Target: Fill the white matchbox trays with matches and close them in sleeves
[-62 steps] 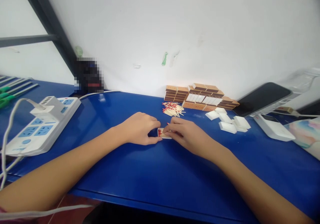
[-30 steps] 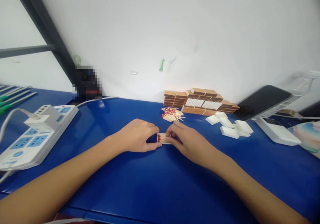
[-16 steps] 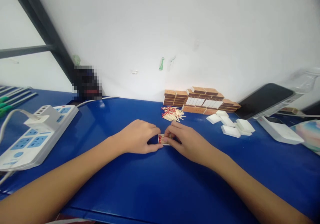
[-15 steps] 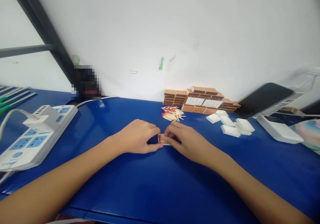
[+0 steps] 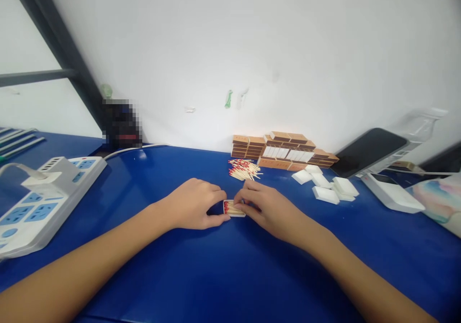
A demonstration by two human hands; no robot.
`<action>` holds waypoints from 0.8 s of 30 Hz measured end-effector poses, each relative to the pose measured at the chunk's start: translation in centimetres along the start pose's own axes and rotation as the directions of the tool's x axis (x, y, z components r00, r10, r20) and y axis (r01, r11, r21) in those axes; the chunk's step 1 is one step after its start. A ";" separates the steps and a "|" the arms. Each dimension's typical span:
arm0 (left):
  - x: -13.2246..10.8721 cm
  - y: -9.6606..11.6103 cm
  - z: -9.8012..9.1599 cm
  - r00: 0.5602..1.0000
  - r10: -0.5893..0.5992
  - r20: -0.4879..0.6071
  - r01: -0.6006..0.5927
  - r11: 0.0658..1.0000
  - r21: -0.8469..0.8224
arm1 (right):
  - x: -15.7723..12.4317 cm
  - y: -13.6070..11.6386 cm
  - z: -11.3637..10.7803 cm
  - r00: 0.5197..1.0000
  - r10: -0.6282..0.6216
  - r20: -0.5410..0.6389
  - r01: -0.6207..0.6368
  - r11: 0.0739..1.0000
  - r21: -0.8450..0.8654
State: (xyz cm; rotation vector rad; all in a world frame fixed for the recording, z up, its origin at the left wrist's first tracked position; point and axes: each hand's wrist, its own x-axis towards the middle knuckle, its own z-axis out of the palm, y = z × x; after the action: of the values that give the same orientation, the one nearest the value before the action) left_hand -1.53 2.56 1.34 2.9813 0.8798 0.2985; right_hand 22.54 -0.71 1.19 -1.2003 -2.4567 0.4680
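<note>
A small white matchbox tray (image 5: 225, 212) lies on the blue table with red-tipped matches (image 5: 232, 207) in it, their heads to the left. My left hand (image 5: 200, 204) steadies the tray's left end, thumb at the near corner and fingers at the far one. Over the right end, the fingertips of my right hand (image 5: 261, 208) are pinched together at the matches. What they hold, if anything, is hidden. Just beyond my hands is a loose pile of matches (image 5: 245, 169).
Stacked brown matchboxes (image 5: 284, 150) stand against the wall. White trays (image 5: 326, 195) lie scattered at the right, beside a propped phone (image 5: 369, 151) and a white device (image 5: 392, 196). A power strip (image 5: 46, 232) with a plugged-in charger sits at the left.
My right hand's fingers have drawn back slightly to the right, and more of the matches in the tray show. My left hand keeps its place at the tray. The whole view has shifted a little.
</note>
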 end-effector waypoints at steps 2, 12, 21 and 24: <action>-0.1 0.0 0.0 1.000 0.000 -0.007 0.000 1.000 -0.016 | 0.0 0.7 -1.2 1.000 -0.001 -0.019 0.002 1.000 0.015; 0.1 0.1 -0.2 0.999 -0.045 -0.022 0.041 0.988 -0.149 | -5.3 14.2 -11.2 0.591 0.519 -0.618 -0.741 0.653 -0.160; 0.3 0.2 -0.2 0.995 -0.104 -0.014 0.098 0.966 -0.238 | -4.1 17.6 -11.1 0.352 0.670 -0.654 -0.823 0.554 0.125; 0.4 0.1 -0.1 0.995 -0.101 -0.001 0.098 0.967 -0.237 | -3.2 18.5 -10.2 0.318 0.696 -0.644 -0.824 0.538 0.175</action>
State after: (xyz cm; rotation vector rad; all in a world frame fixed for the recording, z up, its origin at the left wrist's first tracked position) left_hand -1.21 2.70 1.48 2.7105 0.9196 0.3906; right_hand 41.65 8.82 1.36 -2.1648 -1.1872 -0.0212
